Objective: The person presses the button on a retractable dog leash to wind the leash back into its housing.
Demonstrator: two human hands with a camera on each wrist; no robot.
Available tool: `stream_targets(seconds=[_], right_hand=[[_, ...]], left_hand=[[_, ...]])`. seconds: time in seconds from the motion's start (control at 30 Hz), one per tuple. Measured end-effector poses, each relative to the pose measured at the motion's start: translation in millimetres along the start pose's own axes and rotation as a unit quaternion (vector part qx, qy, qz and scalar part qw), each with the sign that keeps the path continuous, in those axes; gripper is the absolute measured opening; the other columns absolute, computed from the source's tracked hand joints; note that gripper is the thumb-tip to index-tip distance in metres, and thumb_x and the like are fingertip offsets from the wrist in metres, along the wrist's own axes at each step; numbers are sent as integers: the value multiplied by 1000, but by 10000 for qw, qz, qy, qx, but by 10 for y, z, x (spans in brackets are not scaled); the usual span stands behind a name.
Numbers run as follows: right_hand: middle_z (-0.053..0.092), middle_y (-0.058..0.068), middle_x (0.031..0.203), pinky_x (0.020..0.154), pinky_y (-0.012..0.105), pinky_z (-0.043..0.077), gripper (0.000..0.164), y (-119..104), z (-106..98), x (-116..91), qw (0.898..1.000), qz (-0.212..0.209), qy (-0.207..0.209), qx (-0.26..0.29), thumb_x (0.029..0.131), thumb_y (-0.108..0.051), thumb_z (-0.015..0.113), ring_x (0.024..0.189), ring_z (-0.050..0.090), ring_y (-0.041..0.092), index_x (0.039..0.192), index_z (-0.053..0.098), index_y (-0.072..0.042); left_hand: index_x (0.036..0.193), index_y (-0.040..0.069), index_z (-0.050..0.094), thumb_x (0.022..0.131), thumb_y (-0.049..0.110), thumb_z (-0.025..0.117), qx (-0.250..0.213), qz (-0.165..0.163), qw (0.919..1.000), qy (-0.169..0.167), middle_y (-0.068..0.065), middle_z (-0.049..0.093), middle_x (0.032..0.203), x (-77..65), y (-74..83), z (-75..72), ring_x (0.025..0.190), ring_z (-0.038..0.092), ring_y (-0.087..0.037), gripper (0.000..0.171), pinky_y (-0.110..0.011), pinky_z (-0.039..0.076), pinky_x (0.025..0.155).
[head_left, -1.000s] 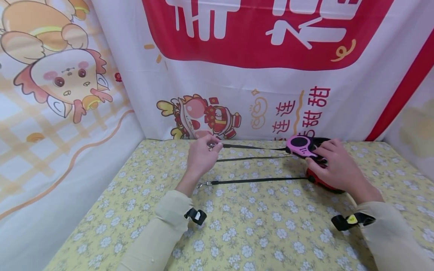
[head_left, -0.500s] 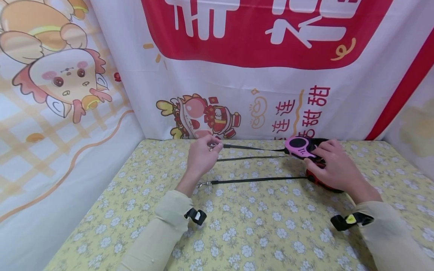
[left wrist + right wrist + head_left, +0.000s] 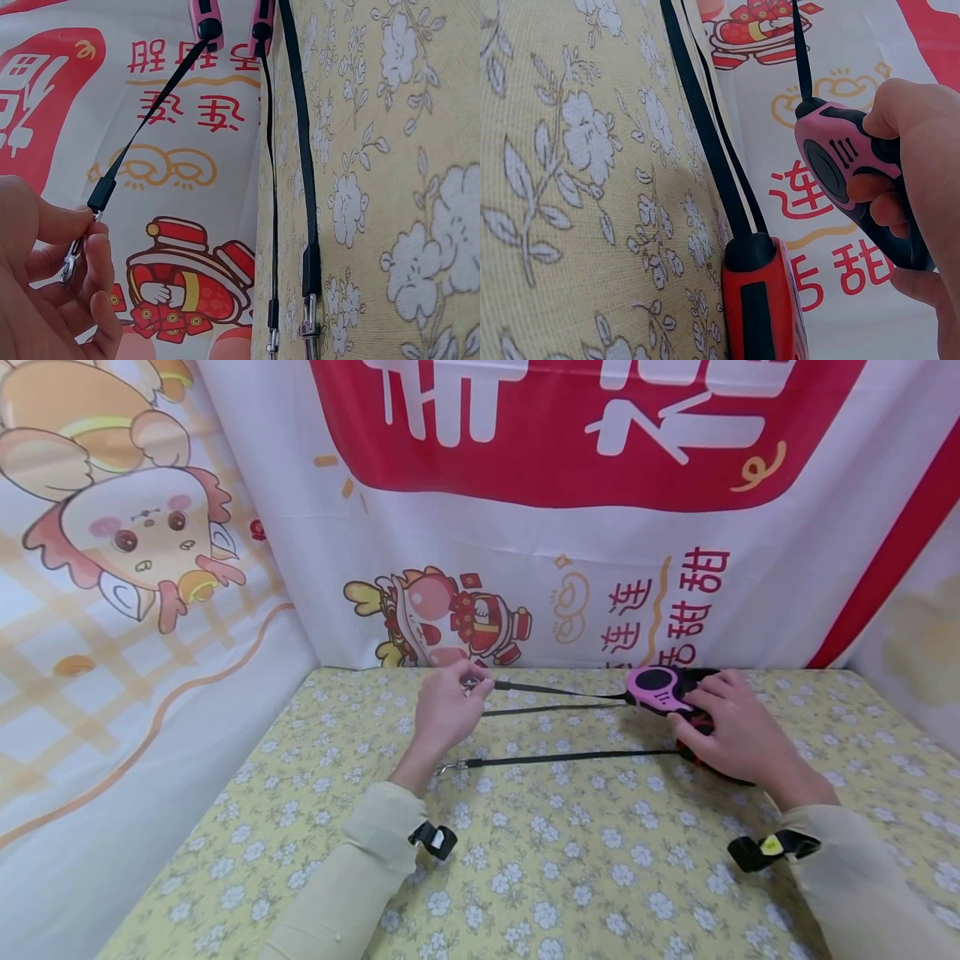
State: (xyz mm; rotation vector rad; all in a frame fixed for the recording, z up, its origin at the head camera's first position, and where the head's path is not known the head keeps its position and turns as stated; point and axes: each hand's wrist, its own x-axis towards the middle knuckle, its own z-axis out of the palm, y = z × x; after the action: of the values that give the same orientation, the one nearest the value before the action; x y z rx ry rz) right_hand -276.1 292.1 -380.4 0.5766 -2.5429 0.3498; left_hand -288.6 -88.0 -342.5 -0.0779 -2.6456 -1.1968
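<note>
Pink leash reel (image 3: 663,695), slightly lower than before

Back: red-and-white printed cloth (image 3: 570,531) | left: cartoon-printed cloth (image 3: 138,589) | below: yellow floral tablecloth (image 3: 570,860)

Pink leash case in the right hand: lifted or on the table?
Lifted. In the right wrist view, the right hand grips the pink leash case, and backdrop shows between it and the tablecloth.
</note>
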Motion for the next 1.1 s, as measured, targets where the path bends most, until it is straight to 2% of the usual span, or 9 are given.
stream_targets(seconds=[0.47,1.1], right_hand=[[71,26,113,91,61,48,39,-35,23,11,9999,-78,-112,53,90,-24,79,110,51,39,113,76,7],[71,25,112,89,60,48,37,-69,1,17,9999,-135,-65,46,89,-23,81,107,50,38,111,76,6]], left_hand=[[111,20,74,103,31,70,77,81,9999,58,-2,78,116,-14,1,37,65,54,-18,14,-33,43,64],[111,21,74,103,30,70,20,64,10000,6,0,78,111,-6,-15,22,61,51,-16,12,-32,43,61]])
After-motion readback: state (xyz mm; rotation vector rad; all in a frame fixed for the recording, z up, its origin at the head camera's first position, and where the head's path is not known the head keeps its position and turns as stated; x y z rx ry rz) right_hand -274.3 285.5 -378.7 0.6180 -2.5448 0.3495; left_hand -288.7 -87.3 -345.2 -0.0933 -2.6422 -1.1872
